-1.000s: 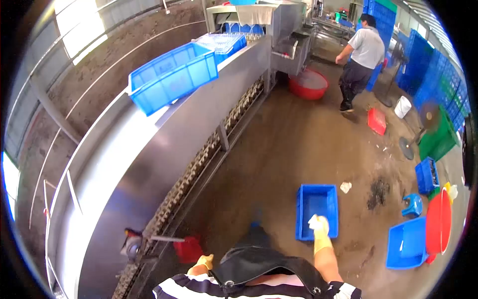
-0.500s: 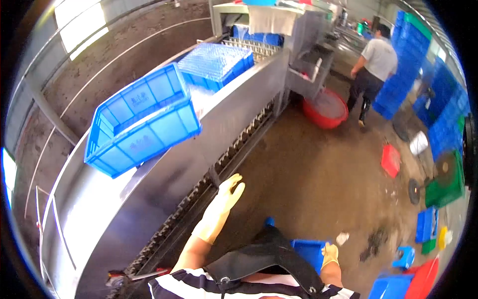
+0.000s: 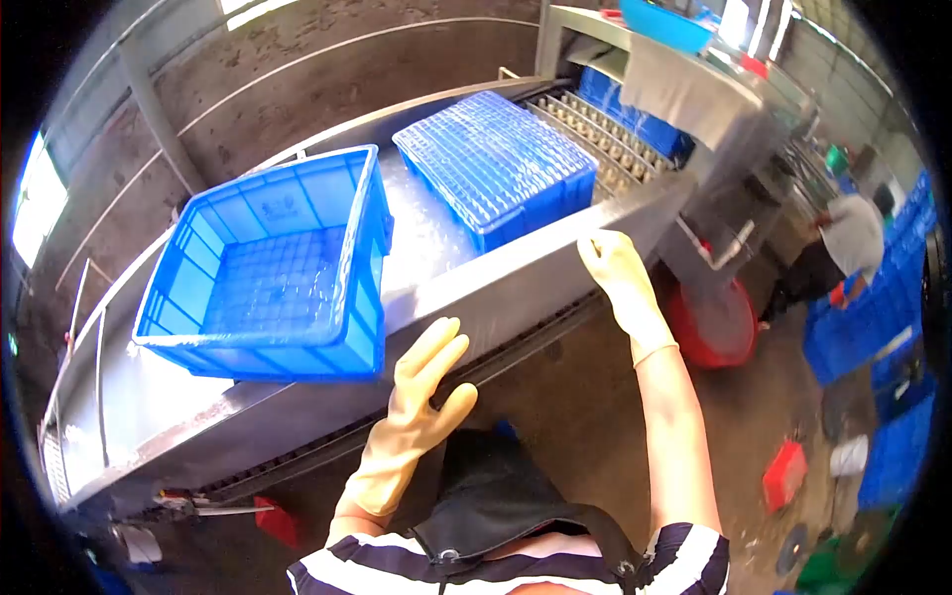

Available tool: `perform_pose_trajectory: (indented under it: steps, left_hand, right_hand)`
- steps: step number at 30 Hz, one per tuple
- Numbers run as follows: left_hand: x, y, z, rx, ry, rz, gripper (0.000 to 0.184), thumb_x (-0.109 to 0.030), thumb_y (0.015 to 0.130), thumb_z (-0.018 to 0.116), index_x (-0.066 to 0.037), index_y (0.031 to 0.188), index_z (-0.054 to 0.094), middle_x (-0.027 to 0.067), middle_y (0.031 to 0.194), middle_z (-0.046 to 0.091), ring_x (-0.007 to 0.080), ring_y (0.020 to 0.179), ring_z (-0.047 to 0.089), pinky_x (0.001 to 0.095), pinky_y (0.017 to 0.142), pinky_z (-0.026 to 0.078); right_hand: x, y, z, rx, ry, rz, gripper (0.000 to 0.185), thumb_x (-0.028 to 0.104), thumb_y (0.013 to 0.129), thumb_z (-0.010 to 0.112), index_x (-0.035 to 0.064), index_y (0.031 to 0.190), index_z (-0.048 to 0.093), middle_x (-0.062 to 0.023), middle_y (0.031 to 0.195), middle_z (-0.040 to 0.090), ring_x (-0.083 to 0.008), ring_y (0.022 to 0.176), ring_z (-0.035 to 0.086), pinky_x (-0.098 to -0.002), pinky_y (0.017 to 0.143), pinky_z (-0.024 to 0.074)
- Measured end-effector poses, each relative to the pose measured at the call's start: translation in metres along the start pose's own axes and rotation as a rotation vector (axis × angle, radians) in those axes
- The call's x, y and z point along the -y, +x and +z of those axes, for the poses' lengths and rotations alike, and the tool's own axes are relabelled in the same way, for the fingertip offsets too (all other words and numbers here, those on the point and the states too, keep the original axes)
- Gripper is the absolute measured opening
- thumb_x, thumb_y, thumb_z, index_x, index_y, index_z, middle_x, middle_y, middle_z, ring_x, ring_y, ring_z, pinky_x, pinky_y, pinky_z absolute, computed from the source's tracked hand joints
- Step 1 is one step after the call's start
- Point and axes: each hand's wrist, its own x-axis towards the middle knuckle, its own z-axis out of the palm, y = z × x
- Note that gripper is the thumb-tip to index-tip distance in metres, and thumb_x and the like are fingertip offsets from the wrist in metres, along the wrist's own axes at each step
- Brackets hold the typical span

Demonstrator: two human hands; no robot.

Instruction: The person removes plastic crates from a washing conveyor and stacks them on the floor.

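My left hand (image 3: 412, 412), in a pale yellow rubber glove, is raised with its fingers apart and nothing in them, just right of and below an upright, empty blue crate (image 3: 268, 283). That crate rests on the metal trough (image 3: 426, 297). My right hand (image 3: 617, 270), gloved the same way, is near the trough's outer wall with its fingers curled together; whatever they may hold is hidden. Up and to the left of it, a second blue crate (image 3: 501, 164) lies upside down in the trough, its wet grid bottom facing up.
Beyond the trough, a roller conveyor (image 3: 605, 144) leads into a metal machine with a hanging cloth (image 3: 684, 84). A red tub (image 3: 712, 322) stands on the floor near a bending person (image 3: 843, 243). Blue crates (image 3: 897, 288) are stacked at the right.
The view has swung toward the trough. Both my hands have risen, and my right hand has left the blue crate on the floor. The person at the right now bends forward.
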Motion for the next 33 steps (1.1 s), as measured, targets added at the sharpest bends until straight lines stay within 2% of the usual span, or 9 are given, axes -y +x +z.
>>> perform_pose_trajectory:
  steps: [6, 9, 12, 14, 17, 20, 21, 24, 33]
  left_hand:
    - [0.006, 0.123, -0.01, -0.327, 0.445, 0.064, 0.053, -0.023, 0.078, 0.08, 0.009, 0.118, 0.066, 0.0281, 0.13, 0.062, 0.0484, 0.126, 0.056, 0.0578, 0.11, 0.039]
    - [0.01, 0.163, -0.014, -0.469, 0.724, -0.146, 0.054, -0.018, 0.079, 0.08, 0.007, 0.124, 0.064, 0.027, 0.135, 0.06, 0.0454, 0.128, 0.055, 0.0563, 0.116, 0.032]
    - [0.03, 0.174, -0.005, -0.532, 0.953, -0.328, 0.064, -0.019, 0.073, 0.085, 0.003, 0.128, 0.063, 0.0252, 0.135, 0.061, 0.0423, 0.129, 0.055, 0.0527, 0.115, 0.034]
    - [0.029, 0.174, -0.004, -0.399, 1.086, -0.491, 0.072, -0.022, 0.067, 0.087, 0.0, 0.131, 0.063, 0.0245, 0.135, 0.061, 0.0392, 0.122, 0.06, 0.046, 0.109, 0.042]
    - [0.039, 0.181, 0.0, -0.168, 1.29, -0.908, 0.045, -0.028, 0.079, 0.078, -0.005, 0.117, 0.067, 0.0077, 0.088, 0.067, 0.0245, 0.081, 0.066, 0.0387, 0.062, 0.05]
    - [0.055, 0.173, 0.001, -0.059, 1.654, -1.152, 0.009, -0.028, 0.094, 0.056, -0.023, 0.088, 0.06, 0.0029, 0.06, 0.052, 0.0187, 0.052, 0.058, 0.0403, 0.036, 0.027]
    - [0.043, 0.154, -0.004, -0.146, 1.721, -0.974, 0.006, -0.024, 0.093, 0.058, -0.023, 0.09, 0.062, 0.0043, 0.069, 0.061, 0.0218, 0.061, 0.067, 0.0393, 0.04, 0.041]
    - [-0.014, 0.136, -0.004, -0.143, 1.457, -1.423, 0.011, -0.013, 0.088, 0.066, -0.018, 0.098, 0.066, 0.0098, 0.097, 0.071, 0.0304, 0.09, 0.074, 0.0409, 0.07, 0.061]
    - [-0.22, 0.024, 0.111, -0.482, 1.364, -1.736, 0.034, -0.008, 0.074, 0.078, -0.017, 0.106, 0.071, 0.0105, 0.11, 0.072, 0.0327, 0.105, 0.069, 0.0444, 0.087, 0.058]
  right_hand:
    - [-0.032, 0.133, 0.071, 0.524, 0.119, 0.356, 0.028, 0.017, 0.088, 0.059, 0.0017, 0.067, 0.05, -0.006, 0.057, 0.044, -0.0127, 0.055, 0.044, -0.0367, 0.052, 0.0357]
    - [-0.093, 0.192, 0.122, 1.122, -0.818, -0.352, 0.018, 0.022, 0.088, 0.065, 0.0143, 0.098, 0.078, -0.0097, 0.102, 0.076, -0.0331, 0.093, 0.073, -0.0439, 0.077, 0.0583]
    - [-0.107, 0.209, 0.177, 1.249, -0.905, -0.046, 0.037, 0.032, 0.087, 0.069, 0.0197, 0.122, 0.072, -0.0088, 0.129, 0.068, -0.0334, 0.115, 0.067, -0.0417, 0.094, 0.0569]
    - [-0.094, 0.211, 0.16, 1.23, -0.771, -0.349, 0.035, 0.038, 0.086, 0.07, 0.0145, 0.113, 0.073, -0.0171, 0.117, 0.07, -0.0363, 0.106, 0.068, -0.0445, 0.09, 0.0549]
    - [-0.098, 0.218, 0.162, 1.171, -0.744, -0.538, 0.033, 0.038, 0.085, 0.071, 0.0141, 0.109, 0.072, -0.0174, 0.112, 0.069, -0.0374, 0.101, 0.067, -0.0454, 0.089, 0.0539]
    - [-0.103, 0.218, 0.155, 1.061, -0.696, -0.703, 0.031, 0.038, 0.084, 0.073, 0.0137, 0.105, 0.071, -0.0177, 0.107, 0.068, -0.0385, 0.097, 0.066, -0.0463, 0.087, 0.0529]
    - [-0.107, 0.219, 0.15, 1.019, -0.668, -0.757, 0.031, 0.038, 0.084, 0.073, 0.0136, 0.103, 0.071, -0.0178, 0.105, 0.068, -0.0389, 0.096, 0.065, -0.0465, 0.086, 0.0526]
    - [-0.127, 0.226, 0.136, 0.874, -0.58, -0.939, 0.03, 0.037, 0.083, 0.074, 0.0132, 0.099, 0.07, -0.0181, 0.1, 0.068, -0.04, 0.091, 0.064, -0.0474, 0.084, 0.0516]
    - [-0.14, 0.288, 0.089, 0.263, -0.256, -1.351, 0.028, 0.037, 0.08, 0.077, 0.012, 0.088, 0.067, -0.0189, 0.084, 0.066, -0.0434, 0.079, 0.061, -0.0501, 0.079, 0.0487]
